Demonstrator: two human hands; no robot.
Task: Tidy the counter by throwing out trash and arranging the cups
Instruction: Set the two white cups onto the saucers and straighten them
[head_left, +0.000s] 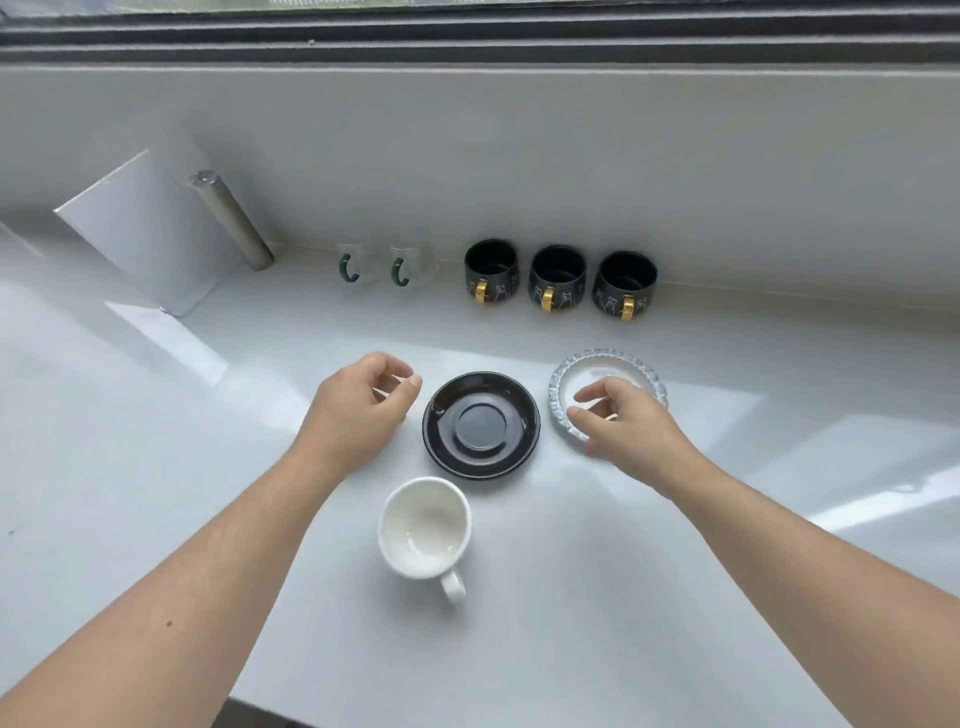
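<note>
Head view: on the glossy white counter (571, 597) a white cup (423, 527) stands nearest, a black saucer (480, 423) just behind. Left hand (358, 410) hovers beside it, loosely curled, empty. Right hand (631, 421), fingers spread, touches a glass dish (605, 376). Along the back edge stand three black cups (558, 280), two clear mugs (382, 262), under a window sill (467, 36).

Single head view, looking forward and steeply down at the counter (597, 597). Near range: both forearms enter from the bottom edge. Window sill beyond the counter.
</note>
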